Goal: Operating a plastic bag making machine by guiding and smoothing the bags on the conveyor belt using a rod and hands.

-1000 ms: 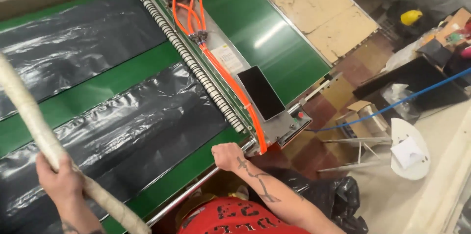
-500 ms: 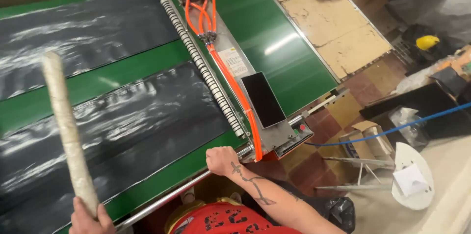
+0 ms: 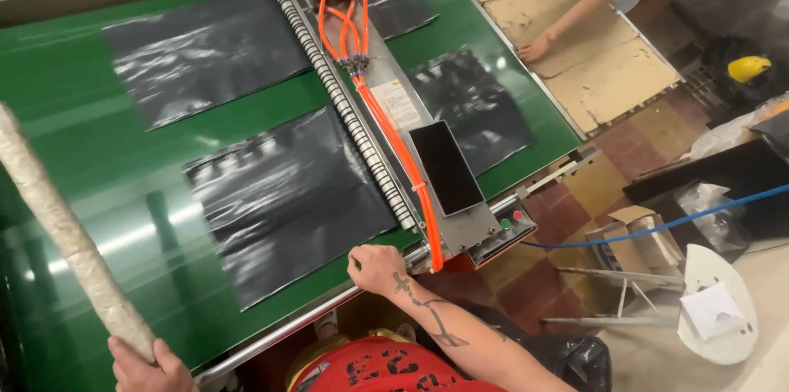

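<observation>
Nearest, the left hand (image 3: 144, 363) is clamped round the low end of a long pale roll (image 3: 62, 236), which slants up toward ten o'clock; it looks stiff, fairly light and rough enough to hold near its end. The right hand (image 3: 376, 267), fingers curled, rests on the metal rail (image 3: 271, 338) edging the green belt (image 3: 115, 137). Beyond lie thin, slippery-looking black plastic sheets (image 3: 288, 195), then orange hoses (image 3: 386, 125) on the crossbar. At one o'clock another person's hands (image 3: 536, 47) press cardboard sheets (image 3: 612, 84).

Left hand (image 3: 148, 366) grips a long pale roll (image 3: 66, 236) over the green belt (image 3: 99, 170). Right hand (image 3: 376, 267) rests on the metal rail (image 3: 288, 328), near a black plastic sheet (image 3: 288, 199).
</observation>
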